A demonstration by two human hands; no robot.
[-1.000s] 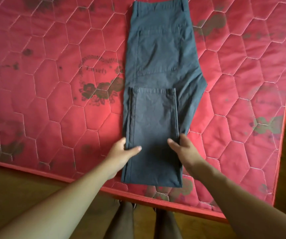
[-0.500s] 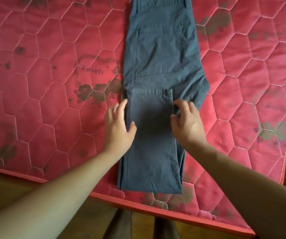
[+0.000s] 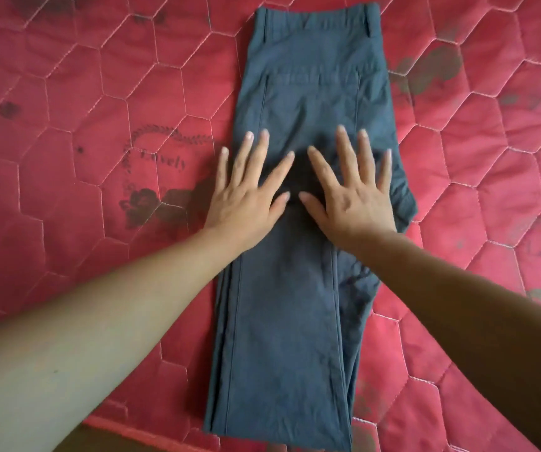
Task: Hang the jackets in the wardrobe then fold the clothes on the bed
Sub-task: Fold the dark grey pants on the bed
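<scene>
A pair of dark blue-grey trousers [image 3: 311, 76] lies lengthwise on the red quilted mattress [image 3: 99, 93], waistband at the far end, legs folded back over the seat. My left hand [image 3: 249, 190] rests flat with fingers spread on the folded leg end, its outer fingers reaching over the left edge of the trousers. My right hand [image 3: 350, 190] lies flat beside it, fingers spread, on the right half of the fold. Both palms press down and neither grips the cloth. The leg hem is hidden under my hands.
The mattress has a hexagon quilt pattern, dark stains and a printed flower motif [image 3: 151, 177] to the left of the trousers. Its near edge [image 3: 138, 435] runs along the bottom, with brown floor [image 3: 76, 443] below it.
Both hands slid away from me along the folded legs, from the near sides up to the fold's far end, and flattened with fingers spread. The view moved closer to the bed.
</scene>
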